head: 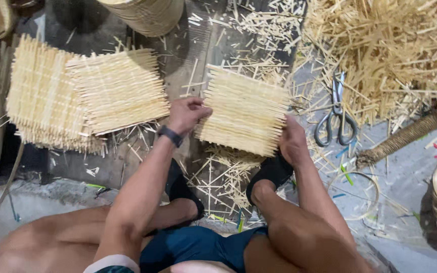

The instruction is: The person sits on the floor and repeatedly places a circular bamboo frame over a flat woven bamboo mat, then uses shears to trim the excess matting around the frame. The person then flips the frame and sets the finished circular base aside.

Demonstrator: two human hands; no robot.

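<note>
Two hands grip one square woven bamboo mat (pixel 244 111), held just above the floor (pixel 77 167) ahead of the person's crossed legs. The left hand (pixel 187 114) is clamped on the mat's left edge; the right hand (pixel 292 141) is closed on its near right corner. The slats run left to right, so the long axis spans between the hands, both equally near. Two finished mats (pixel 84 96) lie stacked to the far left. Scissors (pixel 336 114) rest right of the mat, beside a heap of offcut strips (pixel 390 50).
</note>
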